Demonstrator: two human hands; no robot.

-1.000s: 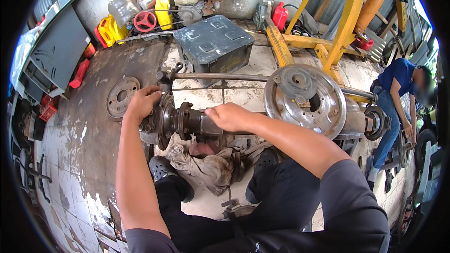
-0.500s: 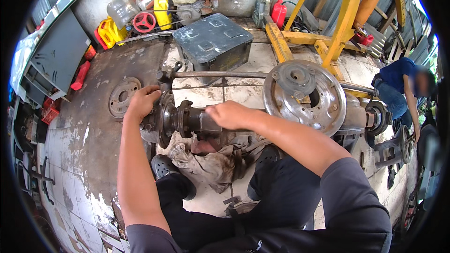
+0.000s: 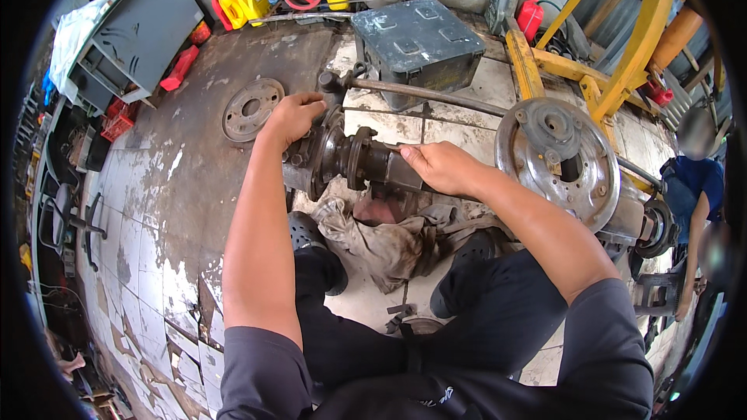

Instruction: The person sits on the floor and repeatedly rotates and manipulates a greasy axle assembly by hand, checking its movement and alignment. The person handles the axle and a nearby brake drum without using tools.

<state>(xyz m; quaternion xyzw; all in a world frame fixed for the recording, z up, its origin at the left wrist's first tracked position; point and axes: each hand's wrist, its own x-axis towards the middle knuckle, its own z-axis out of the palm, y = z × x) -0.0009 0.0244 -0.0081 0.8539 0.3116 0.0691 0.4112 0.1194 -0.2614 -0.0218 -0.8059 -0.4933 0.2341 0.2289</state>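
A greasy vehicle axle lies across in front of me, with a flanged hub at its left end. Over that end lies my left hand, its fingers curled over the metal beside the upright joint of a long rod. My right hand is closed just above the axle tube, right of the flanges, thumb toward them. What it grips is too small to make out. A round metal backing plate stands on the right part of the axle. Beneath, a dirty cloth lies between my feet.
A dark lidded box stands behind the rod. On the floor at left lies a round metal plate. A yellow hoist frame rises at the back right. At far right, a person reaches down toward a metal part.
My view has swung, so the whole scene sits farther right and higher in the picture. Both hands stay at about the same places on the axle. The person at right has shifted slightly.
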